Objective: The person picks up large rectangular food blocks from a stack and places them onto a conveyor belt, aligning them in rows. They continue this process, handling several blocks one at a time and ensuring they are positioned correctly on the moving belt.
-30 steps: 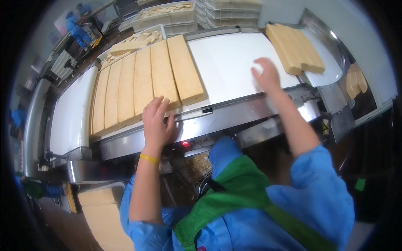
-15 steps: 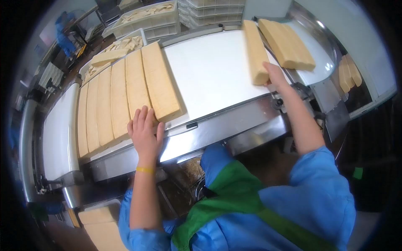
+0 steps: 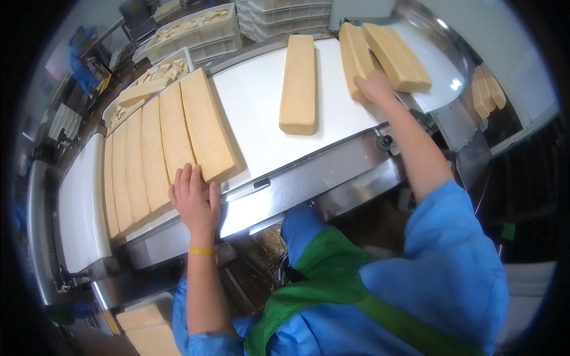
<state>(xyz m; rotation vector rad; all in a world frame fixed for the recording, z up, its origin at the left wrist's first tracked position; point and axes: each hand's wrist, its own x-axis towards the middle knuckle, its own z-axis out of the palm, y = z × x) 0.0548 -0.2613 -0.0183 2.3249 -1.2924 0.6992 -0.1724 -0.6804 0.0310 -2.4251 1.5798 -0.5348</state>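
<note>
Long pale-yellow loaf-like blocks lie side by side in a row (image 3: 155,148) on the left of the white belt. My left hand (image 3: 195,199) rests with fingers spread against the near ends of this row's right side. A single block (image 3: 298,86) lies apart in the middle of the belt. Toward the right end, my right hand (image 3: 378,89) grips the near end of another block (image 3: 352,53), fingers partly hidden behind it. Beside that lies one more block or joined pair (image 3: 399,59), on the smooth white surface at the belt's end.
Behind the belt, white crates (image 3: 199,35) hold pale strips and offcuts. A metal rail (image 3: 297,169) with a knob runs along the near edge. More blocks (image 3: 488,92) sit at far right. A person in blue (image 3: 83,59) stands far left; pale blocks (image 3: 145,329) lie below.
One block now lies alone mid-belt, left of where my right hand held it. My right hand has moved to another block, split from the group at right. My left hand stays at the row.
</note>
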